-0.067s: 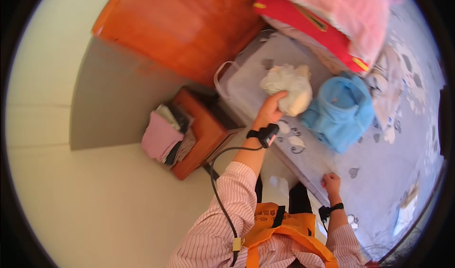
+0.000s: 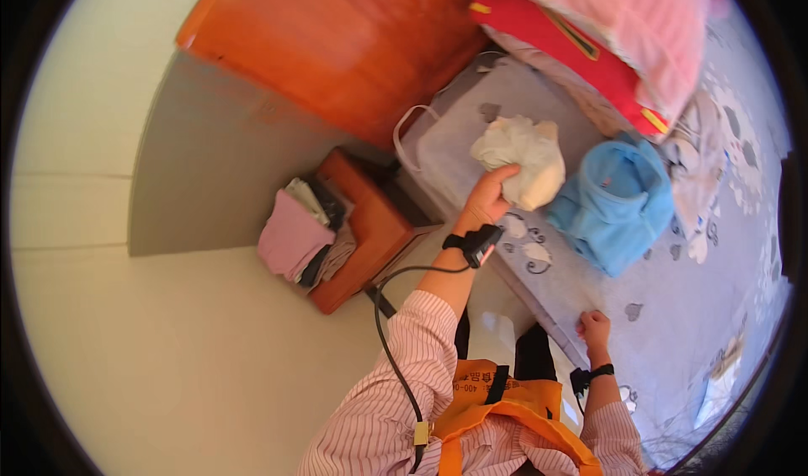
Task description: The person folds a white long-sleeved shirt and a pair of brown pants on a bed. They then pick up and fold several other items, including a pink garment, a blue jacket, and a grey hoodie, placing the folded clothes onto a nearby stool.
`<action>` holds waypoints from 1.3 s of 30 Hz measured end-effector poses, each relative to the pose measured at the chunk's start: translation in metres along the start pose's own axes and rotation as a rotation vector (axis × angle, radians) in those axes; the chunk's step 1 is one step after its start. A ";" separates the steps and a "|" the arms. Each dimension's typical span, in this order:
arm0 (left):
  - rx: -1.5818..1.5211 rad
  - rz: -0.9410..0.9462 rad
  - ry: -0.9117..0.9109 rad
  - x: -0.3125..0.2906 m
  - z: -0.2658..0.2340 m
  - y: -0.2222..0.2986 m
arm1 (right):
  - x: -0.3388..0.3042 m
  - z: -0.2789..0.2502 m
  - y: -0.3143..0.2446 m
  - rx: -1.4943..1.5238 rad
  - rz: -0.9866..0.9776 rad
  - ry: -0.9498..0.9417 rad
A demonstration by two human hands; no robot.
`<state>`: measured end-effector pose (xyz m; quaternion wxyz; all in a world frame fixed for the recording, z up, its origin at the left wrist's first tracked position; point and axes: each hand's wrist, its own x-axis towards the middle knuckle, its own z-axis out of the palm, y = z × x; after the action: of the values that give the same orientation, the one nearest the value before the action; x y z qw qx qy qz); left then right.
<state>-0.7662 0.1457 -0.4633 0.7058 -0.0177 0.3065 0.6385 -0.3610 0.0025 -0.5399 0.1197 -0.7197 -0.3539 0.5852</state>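
Note:
My left hand is closed on the near side of a crumpled white and cream bundle, which looks like soft cloth or a thin bag; what is inside cannot be made out. It is over the far left part of the bed. Just right of it, a light blue garment stands bunched up, its round opening facing up. At the bed's near edge my right hand rests with its fingers curled into a loose fist, and nothing shows in it.
Patterned grey-purple bedding covers the bed. Pink bedding and a red packet are piled at the far end, with a pale garment beside them. Left stands a brown nightstand with folded clothes. A cable runs along my left arm.
The surroundings have shifted slightly to the right in view. My left hand keeps its hold on the bundle, and my right hand stays curled at the bed's edge.

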 end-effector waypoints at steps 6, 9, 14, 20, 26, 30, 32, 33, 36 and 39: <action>-0.069 0.041 0.140 -0.078 -0.025 0.038 | 0.007 0.003 0.001 -0.126 -0.033 0.072; -0.077 0.018 0.184 -0.087 -0.051 0.059 | 0.013 0.006 -0.007 -0.216 -0.037 0.128; 0.010 0.012 0.031 -0.056 -0.009 0.073 | 0.018 0.002 0.003 -0.264 0.044 0.243; 0.142 -0.009 0.038 0.015 -0.001 0.080 | 0.013 0.014 -0.003 -0.399 -0.007 0.286; 0.708 0.162 0.198 0.031 -0.133 0.059 | 0.021 0.018 0.009 -0.347 -0.121 0.261; 0.876 0.000 0.246 -0.041 -0.159 -0.027 | 0.011 -0.012 0.020 -0.225 -0.169 -0.019; 1.293 -0.463 -0.065 -0.082 -0.158 -0.052 | -0.012 -0.063 -0.006 0.273 -0.062 -0.514; 1.339 -0.414 0.312 -0.113 -0.165 -0.092 | -0.019 -0.101 0.001 0.369 -0.073 -0.471; 1.367 -0.722 0.383 -0.168 -0.119 -0.212 | -0.031 -0.219 0.052 0.705 -0.086 -0.283; 1.412 -0.963 0.198 -0.200 -0.019 -0.313 | -0.018 -0.359 0.141 1.002 -0.114 0.199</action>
<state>-0.4881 -0.0976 -0.5023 0.7155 0.2417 0.6511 -0.0753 0.0225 -0.0238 -0.5060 0.5148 -0.6056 -0.0558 0.6043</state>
